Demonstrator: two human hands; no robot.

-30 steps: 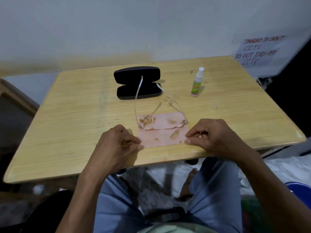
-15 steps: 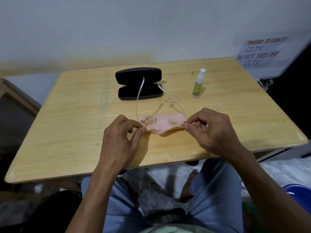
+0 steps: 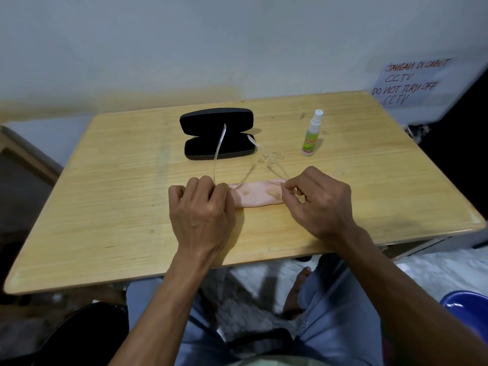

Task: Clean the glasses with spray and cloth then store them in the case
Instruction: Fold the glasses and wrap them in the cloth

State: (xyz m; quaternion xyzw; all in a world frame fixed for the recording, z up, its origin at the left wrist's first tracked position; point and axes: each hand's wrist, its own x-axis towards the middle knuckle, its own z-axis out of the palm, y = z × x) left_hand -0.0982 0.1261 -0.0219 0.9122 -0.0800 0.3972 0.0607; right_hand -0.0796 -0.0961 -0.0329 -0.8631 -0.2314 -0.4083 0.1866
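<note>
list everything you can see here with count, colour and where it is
table: 1, light wood, fills the middle
glasses case: 1, black, open, far centre
glasses: 1, clear frame, front under the cloth, arms pointing at the case
cloth: 1, pink with brown stains, folded, between the hands
spray bottle: 1, white and green, upright, right of the case
paper sign: 1, white, handwritten, on the wall far right
left hand: pinching the cloth's left end
right hand: pinching its right end

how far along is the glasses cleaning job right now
Early to middle. Ready: the case lies open and the spray bottle stands capped on the table. In hand: left hand and right hand fold the pink cloth over the glasses. Left: finishing the wipe, then casing them.
</note>
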